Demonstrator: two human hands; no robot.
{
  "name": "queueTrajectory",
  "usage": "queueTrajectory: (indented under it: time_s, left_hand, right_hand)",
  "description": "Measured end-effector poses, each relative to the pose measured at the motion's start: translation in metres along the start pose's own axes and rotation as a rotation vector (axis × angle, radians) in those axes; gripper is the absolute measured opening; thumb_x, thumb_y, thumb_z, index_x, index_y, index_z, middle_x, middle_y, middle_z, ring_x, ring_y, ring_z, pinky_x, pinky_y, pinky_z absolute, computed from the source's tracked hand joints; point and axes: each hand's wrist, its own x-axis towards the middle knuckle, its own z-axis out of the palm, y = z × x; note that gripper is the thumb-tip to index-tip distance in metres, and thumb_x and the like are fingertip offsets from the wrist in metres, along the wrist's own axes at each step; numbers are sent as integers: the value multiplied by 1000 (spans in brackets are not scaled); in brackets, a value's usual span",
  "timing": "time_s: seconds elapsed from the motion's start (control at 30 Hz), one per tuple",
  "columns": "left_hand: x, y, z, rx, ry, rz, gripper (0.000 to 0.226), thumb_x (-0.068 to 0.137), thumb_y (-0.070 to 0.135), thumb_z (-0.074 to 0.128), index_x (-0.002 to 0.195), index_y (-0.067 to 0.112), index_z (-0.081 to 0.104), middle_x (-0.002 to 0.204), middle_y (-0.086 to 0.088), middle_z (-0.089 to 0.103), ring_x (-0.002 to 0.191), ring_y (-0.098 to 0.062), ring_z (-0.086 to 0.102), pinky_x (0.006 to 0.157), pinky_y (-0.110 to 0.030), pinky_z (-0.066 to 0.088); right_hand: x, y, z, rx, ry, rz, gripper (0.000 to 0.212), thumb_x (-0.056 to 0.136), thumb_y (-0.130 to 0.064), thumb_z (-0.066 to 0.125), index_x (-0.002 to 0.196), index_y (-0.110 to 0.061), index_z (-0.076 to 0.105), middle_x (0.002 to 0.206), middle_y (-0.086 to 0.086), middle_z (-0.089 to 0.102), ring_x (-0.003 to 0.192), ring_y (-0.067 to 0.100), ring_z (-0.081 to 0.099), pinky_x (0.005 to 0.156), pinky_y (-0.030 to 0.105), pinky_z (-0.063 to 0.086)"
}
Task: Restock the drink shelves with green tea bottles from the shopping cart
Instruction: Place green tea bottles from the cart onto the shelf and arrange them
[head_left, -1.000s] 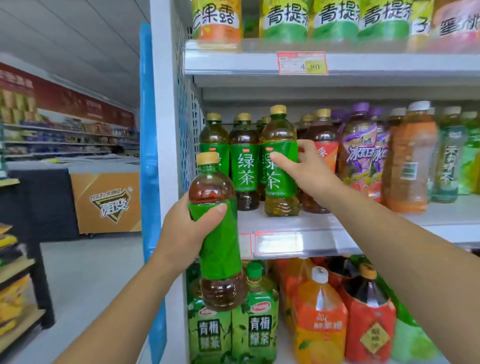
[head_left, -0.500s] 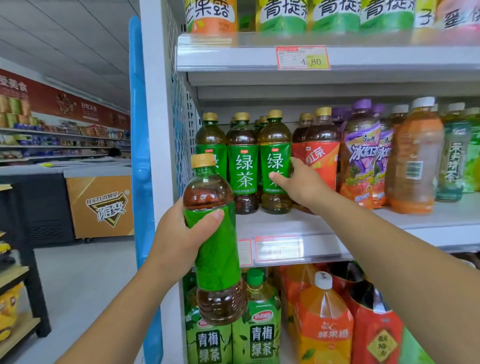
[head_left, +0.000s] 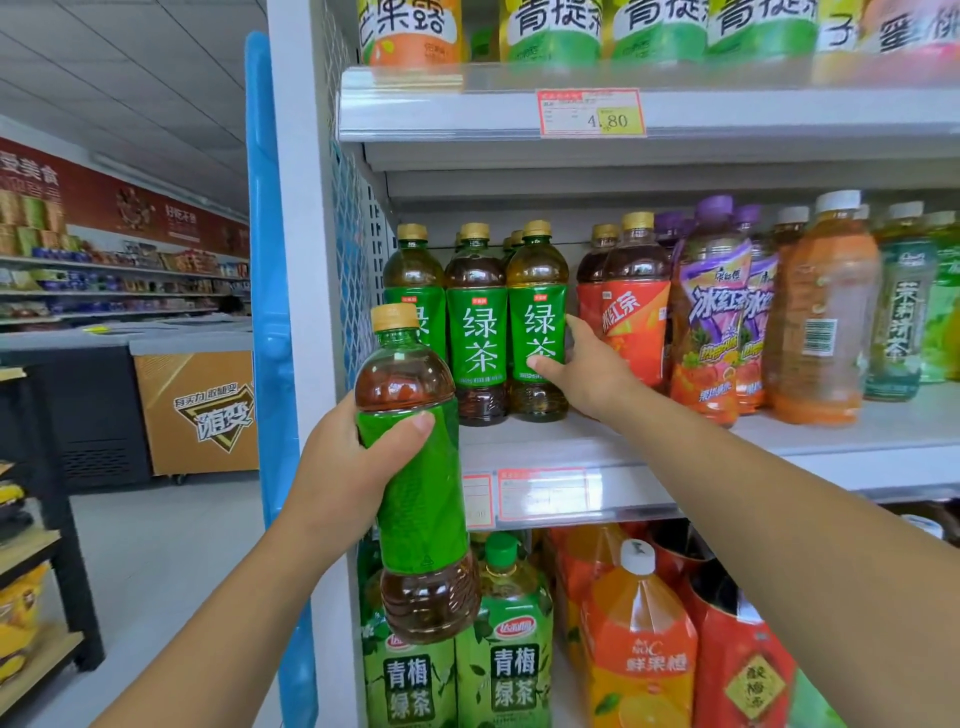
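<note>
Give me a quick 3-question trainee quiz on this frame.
1. True or false: the left hand holds its bottle cap down.
2. The right hand grips a tea bottle on which shelf? A top, B middle, C bottom.
3. Fill in: the top price tag reads ___.
Key: 1 false; 2 B, the middle shelf; 3 4.80.

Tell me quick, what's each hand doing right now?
Left hand: holds a tea bottle in the air.
Right hand: grips a shelf bottle, the rightmost green one.
</note>
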Motion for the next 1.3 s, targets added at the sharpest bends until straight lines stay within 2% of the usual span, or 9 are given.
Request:
queueTrajectory:
  time_s: [0.1,0.2,0.37,0.53,0.7,0.87,1.07,1.23,1.3]
  left_hand:
    - [-1,5,0,-7,-14,-27,56,56,58,64,100,24,67,93,-1,75,86,-17,72,69,-26,56]
    - [-2,13,0,-31,-47,-78,57,55,56,67,102,25,67,94,0,76,87,-16,72,66,-19,55]
    - [0,35,-1,-112,13,-125,58,58,50,77,110,25,67,101,1,76,96,-18,72,70,-22,55]
    - [12,74,25,120,188,-19,68,51,62,79,107,29,61,98,8,72,90,-11,70,81,-39,59]
    - [21,105,24,572,177,212,56,66,78,60,108,41,55,108,23,64,102,0,59,89,-31,49]
    - [24,39,-33,954,353,486,47,101,33,45,143,11,41,153,-8,35,141,-22,28,116,-30,18]
    - [31,-21,-34,915,370,481,62,102,25,37,154,2,12,164,-9,4,152,-15,1,121,-22,0]
    - [30,-30,-28,749,417,489,62,100,22,40,155,5,16,164,-2,8,151,-8,5,120,-18,5]
    - [29,-32,-28,740,434,482,62,100,24,41,154,7,17,163,2,10,150,-6,7,120,-16,5]
  right_hand:
    - [-12,-11,-4,-76,-52,-8,52,92,-31,61,138,-17,40,131,2,57,119,24,54,93,31,42]
    - [-43,-27,-13,-180,40,-138,59,94,-33,57,145,-13,34,141,8,49,127,24,48,101,33,40]
    - [-124,-44,-21,217,-210,-219,46,90,-31,61,135,-28,49,121,-10,61,105,0,59,90,19,49]
    - [-156,-70,0,224,-218,-271,72,65,-49,81,121,-49,36,108,-33,53,98,-10,57,79,17,52]
    - [-114,-80,2,233,19,-324,67,63,-35,86,116,-32,45,102,-17,63,93,-2,61,81,29,54]
    - [-70,-63,-2,324,-140,-301,58,69,-21,85,116,-32,54,110,-16,66,102,2,64,97,35,51]
    - [-43,-53,15,351,-259,-205,62,70,-16,83,124,-22,54,111,-10,66,97,3,65,85,22,51]
    - [-24,-31,30,543,-332,-31,66,73,-19,82,130,-17,49,119,4,66,107,19,66,98,43,50]
    - [-22,-29,29,511,-364,-45,57,78,-17,76,130,-16,50,118,1,68,107,16,66,100,41,47]
